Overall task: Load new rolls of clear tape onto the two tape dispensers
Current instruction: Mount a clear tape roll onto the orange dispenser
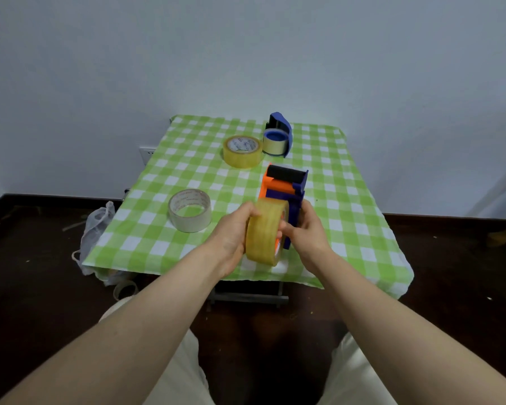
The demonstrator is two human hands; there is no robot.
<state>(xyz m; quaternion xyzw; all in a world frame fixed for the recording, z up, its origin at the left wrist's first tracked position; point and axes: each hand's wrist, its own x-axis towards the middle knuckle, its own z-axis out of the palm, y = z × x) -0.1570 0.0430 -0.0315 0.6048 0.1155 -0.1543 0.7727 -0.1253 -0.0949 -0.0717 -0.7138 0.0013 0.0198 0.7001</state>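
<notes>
A thick yellowish roll of clear tape (263,229) stands on edge against the side of a blue and orange tape dispenser (287,188) near the table's front. My left hand (231,232) grips the roll's left face and rim. My right hand (307,226) holds the dispenser's blue body, fingers touching the roll's right side. At the back, a second blue dispenser (281,133) carries a thin roll on its blue hub. A full clear roll (242,152) lies flat beside it. A nearly spent roll (190,210), mostly cardboard core, lies flat at the left.
The small table (362,229) wears a green and white checked cloth against a white wall. A white plastic bag (95,229) hangs off the left front corner, with an empty tape core (125,289) on the dark floor below it.
</notes>
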